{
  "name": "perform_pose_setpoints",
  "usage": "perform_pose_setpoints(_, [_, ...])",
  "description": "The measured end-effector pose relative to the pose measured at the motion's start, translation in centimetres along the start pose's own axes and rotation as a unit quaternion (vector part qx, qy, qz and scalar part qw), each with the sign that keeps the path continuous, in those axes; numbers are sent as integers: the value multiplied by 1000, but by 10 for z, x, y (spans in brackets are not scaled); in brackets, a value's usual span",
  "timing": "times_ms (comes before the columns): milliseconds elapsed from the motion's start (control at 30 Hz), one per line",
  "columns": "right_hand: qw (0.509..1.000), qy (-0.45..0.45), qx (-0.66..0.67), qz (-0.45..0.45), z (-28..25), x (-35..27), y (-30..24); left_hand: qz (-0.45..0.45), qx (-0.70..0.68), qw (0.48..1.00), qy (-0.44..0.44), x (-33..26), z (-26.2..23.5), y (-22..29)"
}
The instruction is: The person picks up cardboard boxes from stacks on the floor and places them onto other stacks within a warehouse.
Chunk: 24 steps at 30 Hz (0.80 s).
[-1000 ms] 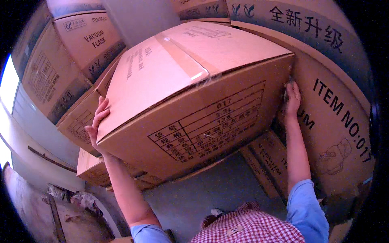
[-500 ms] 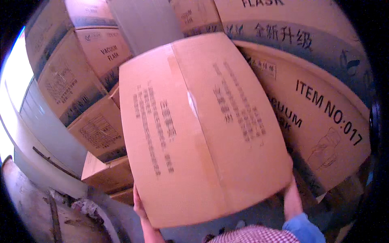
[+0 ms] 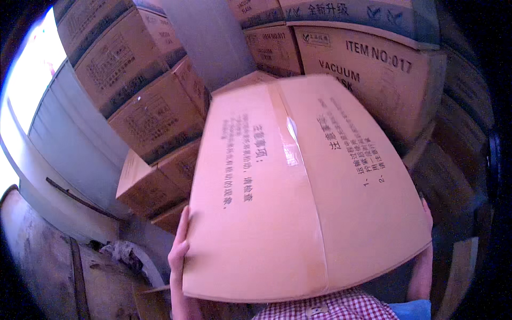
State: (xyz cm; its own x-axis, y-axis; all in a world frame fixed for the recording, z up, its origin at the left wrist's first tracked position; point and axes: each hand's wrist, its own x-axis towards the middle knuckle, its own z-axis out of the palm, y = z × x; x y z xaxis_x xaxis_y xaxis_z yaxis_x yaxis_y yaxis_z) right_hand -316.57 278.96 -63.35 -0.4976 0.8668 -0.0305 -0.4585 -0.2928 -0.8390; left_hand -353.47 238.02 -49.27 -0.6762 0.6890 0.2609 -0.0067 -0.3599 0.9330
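Note:
A large brown cardboard box (image 3: 256, 224) fills the middle of the view, held up in front of my chest. Clear tape runs along its middle seam, with a loose, shiny wrinkle near the far part. Dark printing covers both flaps. My left hand (image 3: 180, 248) presses against its left side, fingers stretched along the edge. On the opposite side, my right hand (image 3: 426, 216) grips the box, mostly hidden behind it with only some fingers showing. The far end of the box is close to the stacked cartons.
Stacked cartons (image 3: 144, 117) rise at the left, and a big carton (image 3: 384, 80) stands at the far right. Between the stacks is a grey upright panel (image 3: 216, 42). A pale curved panel (image 3: 69, 144) and a crumpled grey cloth-like bundle (image 3: 125, 253) are at the left.
The held box has shifted right and nearer to me in the view. The view has turned, so the cartons behind appear moved. Both hands still hold the box.

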Motion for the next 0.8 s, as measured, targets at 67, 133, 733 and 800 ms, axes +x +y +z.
perform_pose_setpoints(67, [999, -29, 25, 7, -4, -7, -22, -63, 42, 996, -45, 10, -8, -9])
perform_pose_setpoints(133, [996, -40, 62, 51, -13, 8, -2, -114, 138, 980, -86, 23, -38, -31])
perform_pose_setpoints(733, [962, 241, -63, 117, -178, -186, 33, -451, 5, 851, -268, 46, 50, -239])
perform_pose_setpoints(800, [965, 236, -22, 115, -144, -185, 20, -438, 0, 857, -272, 57, 59, -235])
